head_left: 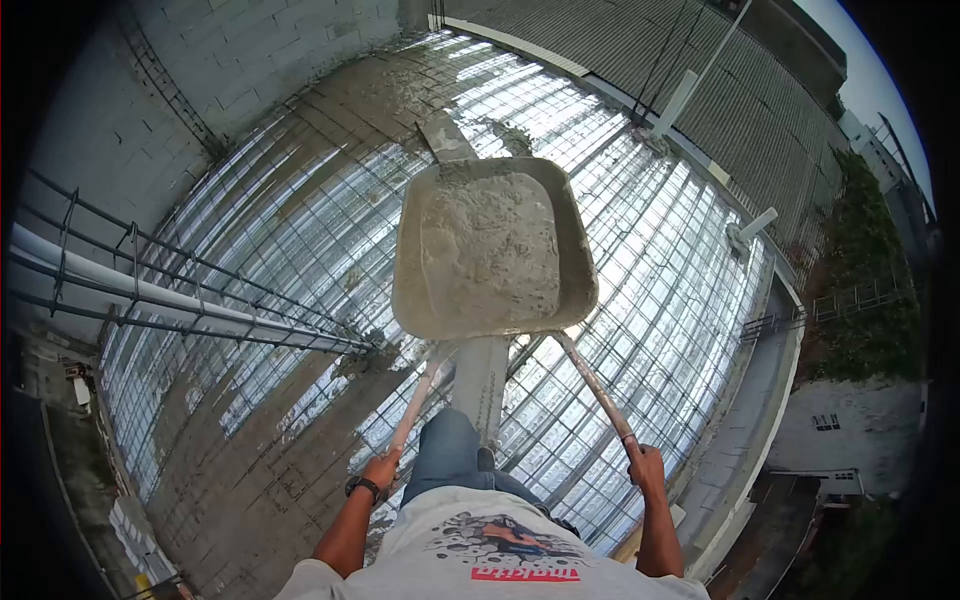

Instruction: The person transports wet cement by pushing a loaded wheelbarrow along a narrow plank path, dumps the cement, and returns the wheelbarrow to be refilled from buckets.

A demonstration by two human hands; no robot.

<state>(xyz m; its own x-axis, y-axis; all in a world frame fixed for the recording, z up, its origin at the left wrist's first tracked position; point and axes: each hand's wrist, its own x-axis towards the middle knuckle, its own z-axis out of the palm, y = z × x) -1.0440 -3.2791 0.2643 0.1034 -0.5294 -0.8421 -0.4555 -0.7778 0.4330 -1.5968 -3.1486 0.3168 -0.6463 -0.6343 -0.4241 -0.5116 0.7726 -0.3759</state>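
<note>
A wheelbarrow tray (578, 240) stands in front of my body, with wet grey concrete (490, 240) in it. My left hand (380, 470) is wrapped round the end of the left handle (415, 400), and a dark watch is on that wrist. The right handle (592, 382) ends in my right hand (646, 465), whose fingers are closed on it. Beneath the wheelbarrow runs a narrow plank (480, 385). The wheel is hidden under the tray.
Steel mesh (650, 290) covers the shiny deck around the plank, with spread concrete (290, 490) at the left. A rebar column with a pipe (200, 312) juts in from the left. Block wall (260, 50) stands upper left; the deck's raised edge (780, 385) curves along the right.
</note>
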